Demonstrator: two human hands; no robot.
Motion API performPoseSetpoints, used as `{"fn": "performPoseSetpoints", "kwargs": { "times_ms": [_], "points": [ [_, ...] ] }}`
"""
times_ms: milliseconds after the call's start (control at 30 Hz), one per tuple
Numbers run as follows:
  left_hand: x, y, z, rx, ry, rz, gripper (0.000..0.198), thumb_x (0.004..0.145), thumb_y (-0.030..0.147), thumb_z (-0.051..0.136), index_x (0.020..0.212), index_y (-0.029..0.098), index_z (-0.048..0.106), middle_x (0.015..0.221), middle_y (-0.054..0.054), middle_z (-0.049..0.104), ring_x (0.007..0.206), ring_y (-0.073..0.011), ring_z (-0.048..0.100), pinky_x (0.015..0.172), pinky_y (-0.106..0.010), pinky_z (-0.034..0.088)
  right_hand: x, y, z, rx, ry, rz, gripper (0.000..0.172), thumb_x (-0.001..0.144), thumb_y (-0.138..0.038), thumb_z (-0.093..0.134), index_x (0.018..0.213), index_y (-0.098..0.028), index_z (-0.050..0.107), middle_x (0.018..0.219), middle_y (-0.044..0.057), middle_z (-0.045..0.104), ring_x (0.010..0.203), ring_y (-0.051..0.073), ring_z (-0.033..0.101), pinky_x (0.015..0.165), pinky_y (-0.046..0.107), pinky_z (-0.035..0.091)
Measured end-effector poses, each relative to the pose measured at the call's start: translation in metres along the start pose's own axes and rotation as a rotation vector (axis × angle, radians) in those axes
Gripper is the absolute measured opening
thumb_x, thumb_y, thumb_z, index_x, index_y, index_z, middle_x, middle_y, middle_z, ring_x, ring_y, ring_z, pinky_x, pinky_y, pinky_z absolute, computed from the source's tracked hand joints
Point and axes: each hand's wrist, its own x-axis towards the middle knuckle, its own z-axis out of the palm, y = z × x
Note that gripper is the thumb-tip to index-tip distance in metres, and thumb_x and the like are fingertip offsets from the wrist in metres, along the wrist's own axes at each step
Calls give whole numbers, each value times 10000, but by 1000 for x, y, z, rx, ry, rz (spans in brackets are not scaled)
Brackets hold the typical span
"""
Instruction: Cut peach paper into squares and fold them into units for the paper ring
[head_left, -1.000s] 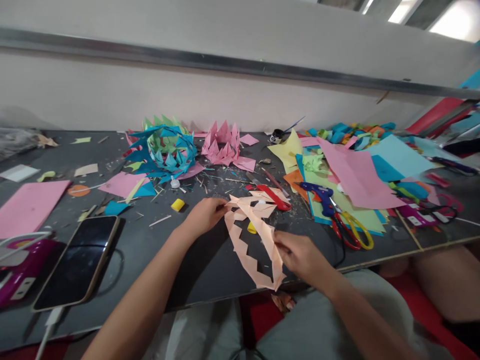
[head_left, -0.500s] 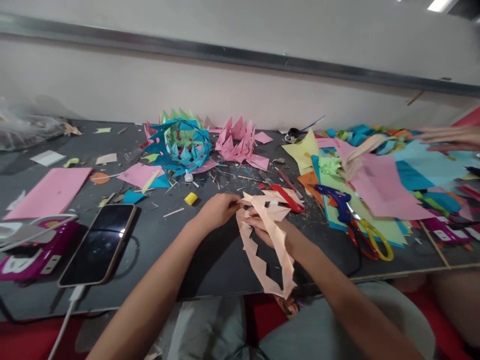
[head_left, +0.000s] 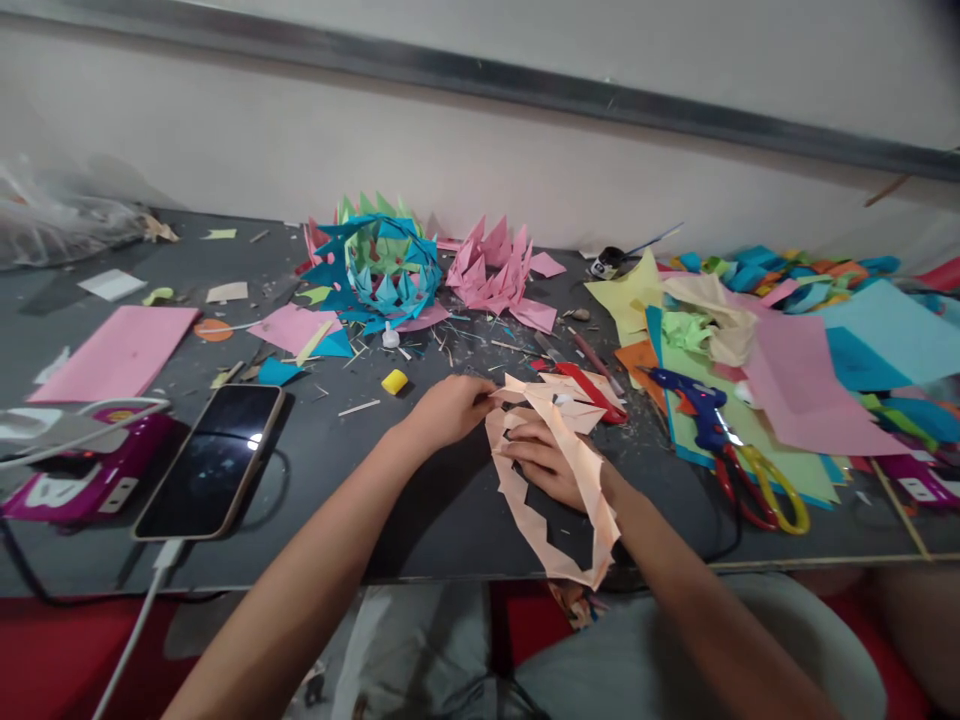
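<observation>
My left hand (head_left: 455,410) pinches the tip of a pointed fold on a peach folded-paper ring (head_left: 536,535), which has zigzag edges. My right hand (head_left: 551,465) reaches through the ring, its bent fingers against the band on the left side; the thumb is hidden behind the paper. The ring's lower loop hangs towards the table's front edge. Just beyond the hands, a red-handled tool (head_left: 585,385) lies among peach paper pieces. Further back stand a blue and green folded-paper ring (head_left: 394,270) and a pink one (head_left: 491,270).
On the left lie a phone (head_left: 214,460) with its cable, a purple power strip (head_left: 90,475) and pink paper (head_left: 120,350). A glue gun (head_left: 694,400), scissors (head_left: 772,490) and coloured sheets (head_left: 817,370) crowd the right. A yellow lump (head_left: 394,381) sits mid-table among scraps.
The camera view has shifted, so the table things appear further right and higher. My right fingers show more plainly inside the ring. Another person's hand at the far right has left view.
</observation>
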Motion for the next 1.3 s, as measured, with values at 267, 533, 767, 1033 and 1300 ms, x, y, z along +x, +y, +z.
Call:
{"fn": "performPoseSetpoints", "kwargs": {
  "times_ms": [267,533,767,1033,1300],
  "points": [
    [-1,1,0,5,1,11,238,847,266,455,839,152,663,610,-9,565,527,-103,411,514,-221,257,6,-3,-4,24,51,-69,239,815,-146,450,887,-191,673,927,78,661,960,187,598,821,330,513],
    [0,2,0,55,15,7,229,843,258,461,781,150,653,590,-10,551,501,-103,400,502,-231,241,7,-2,-4,29,10,-78,223,796,-175,460,833,-188,679,909,82,660,933,211,594,833,375,500],
    [0,2,4,36,12,-10,229,839,269,458,821,161,660,613,-9,567,521,-105,428,502,-221,255,-1,6,-2,14,-70,-85,231,813,-208,456,868,-201,680,906,83,652,887,222,596,778,395,511],
    [1,0,3,59,25,14,260,845,291,445,717,151,624,583,-9,547,498,-100,390,494,-230,225,-10,17,0,49,-133,-117,283,856,-177,420,998,-235,658,1026,61,660,1012,223,578,891,432,469],
    [1,0,6,52,26,10,224,834,273,459,760,164,639,605,-8,556,511,-98,407,497,-229,222,-15,17,9,88,-129,-71,288,878,-205,403,1013,-213,657,1029,74,661,1003,208,593,899,401,481]
  ]
}}
